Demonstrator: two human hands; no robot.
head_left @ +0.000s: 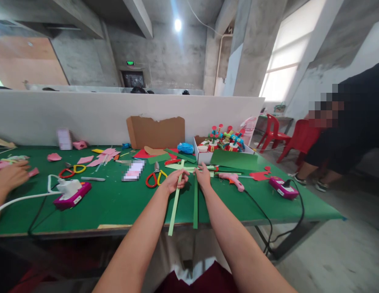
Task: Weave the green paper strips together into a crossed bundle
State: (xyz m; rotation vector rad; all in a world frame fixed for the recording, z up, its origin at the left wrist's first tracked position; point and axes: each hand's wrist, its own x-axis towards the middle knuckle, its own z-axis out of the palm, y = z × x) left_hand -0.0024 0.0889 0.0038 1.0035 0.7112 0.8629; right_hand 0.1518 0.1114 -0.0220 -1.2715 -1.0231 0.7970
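My left hand (176, 180) is closed in a pinch on a long light green paper strip (175, 207) that runs from the table's front edge up past the fingers. My right hand (204, 176) is closed on crossing paper strips beside it, above a darker green strip (195, 203) that lies toward the table edge. More light green strips (189, 167) lie crosswise just behind both hands. Scissors with red and yellow handles (155, 177) lie just left of my left hand.
The green table (116, 203) holds a pink glue gun (235, 181), a pink power strip (283, 187), another power strip (71, 194), pink paper scraps (102, 156), a cardboard piece (156, 131) and a white box of toys (222, 142). Another person's hand (9, 175) is at left; a seated person (345, 130) at right.
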